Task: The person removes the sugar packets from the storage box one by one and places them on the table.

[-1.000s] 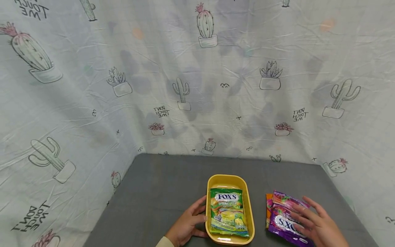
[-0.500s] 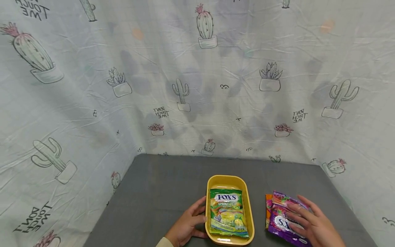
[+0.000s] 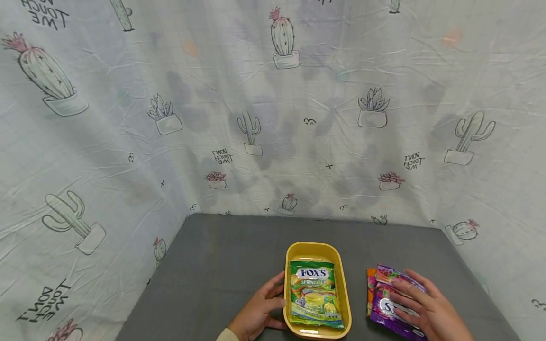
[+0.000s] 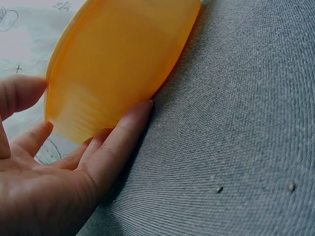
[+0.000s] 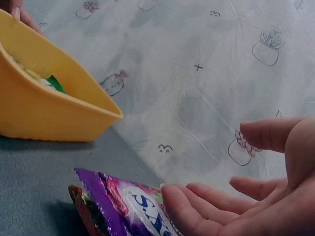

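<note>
Left hand (image 3: pixel 260 308) touched yellow tray (image 3: pixel 313 251), fingers apart | Right hand (image 3: pixel 432 310) was right over purple packet (image 3: pixel 386 305), thumb apart from fingers!

- Bare left hand (image 3: pixel 259 308): fingers extended, thumb spread apart from them; some fingertips hidden in the left wrist view.
- Left wrist (image 3: pixel 239 327): bare, emerging from a plain cream sleeve (image 3: pixel 227 335).
- Bare right hand (image 3: pixel 431 305): fingers loosely bent, slightly spread, thumb well apart; palm side visible in the right wrist view.
</note>
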Demonstrator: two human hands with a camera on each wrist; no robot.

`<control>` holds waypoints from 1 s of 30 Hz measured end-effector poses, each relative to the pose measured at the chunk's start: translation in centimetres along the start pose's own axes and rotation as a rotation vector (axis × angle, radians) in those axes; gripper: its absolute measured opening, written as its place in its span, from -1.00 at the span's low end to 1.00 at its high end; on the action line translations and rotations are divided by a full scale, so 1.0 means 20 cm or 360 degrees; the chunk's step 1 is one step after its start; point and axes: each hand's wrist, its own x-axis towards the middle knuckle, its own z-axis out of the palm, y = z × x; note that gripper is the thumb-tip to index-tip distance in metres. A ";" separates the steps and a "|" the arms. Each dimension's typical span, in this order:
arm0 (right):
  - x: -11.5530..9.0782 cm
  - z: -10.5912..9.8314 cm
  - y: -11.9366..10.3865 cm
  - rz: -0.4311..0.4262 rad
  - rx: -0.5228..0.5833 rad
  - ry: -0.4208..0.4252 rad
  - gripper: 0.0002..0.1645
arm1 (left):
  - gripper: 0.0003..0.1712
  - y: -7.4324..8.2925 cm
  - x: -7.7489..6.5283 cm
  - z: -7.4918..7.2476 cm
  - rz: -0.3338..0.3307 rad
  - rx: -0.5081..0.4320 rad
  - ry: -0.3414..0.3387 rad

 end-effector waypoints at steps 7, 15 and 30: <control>-0.01 0.04 -0.02 0.0014 -0.0007 0.0017 0.02 | -0.24 0.00 0.00 -0.01 -0.0010 -0.0016 0.0004; 0.00 0.09 -0.03 -0.0017 0.0015 -0.0038 -0.09 | -0.23 0.00 -0.01 -0.01 -0.0001 -0.0012 -0.0010; 0.03 0.25 -0.03 -0.0047 -0.0019 -0.0031 -0.11 | -0.23 0.00 0.00 -0.01 -0.0012 -0.0006 0.0005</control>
